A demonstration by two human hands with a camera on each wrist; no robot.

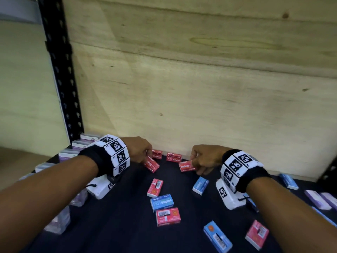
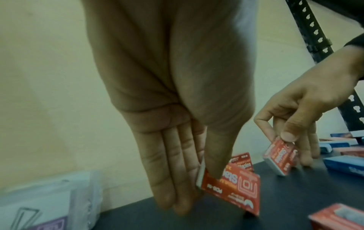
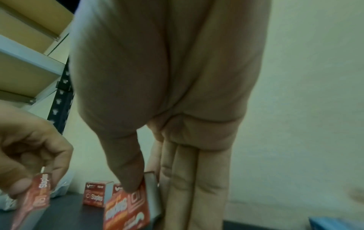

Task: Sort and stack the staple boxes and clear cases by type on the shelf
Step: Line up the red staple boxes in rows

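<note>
Both hands are each pinching a red staple box at the back of the dark shelf (image 1: 127,225).

The left hand (image 1: 139,149) is clamping its fingers (image 2: 167,179) on a red box (image 1: 151,164) at frame centre; the right hand (image 1: 206,158) is gripping another red box (image 1: 186,166) just right of it. Two red boxes (image 1: 173,157) are standing against the wooden back panel (image 1: 200,79) between them.

two staple boxes (image 1: 168,156) stand at the back of the shelf (image 1: 127,225) against the wooden wall (image 1: 200,88). more staple boxes lie scattered (image 1: 162,201) in the middle and to the right, nearer the front. clear cases (image 1: 73,152) line the left edge, beside the upright post (image 1: 62,79).
</note>
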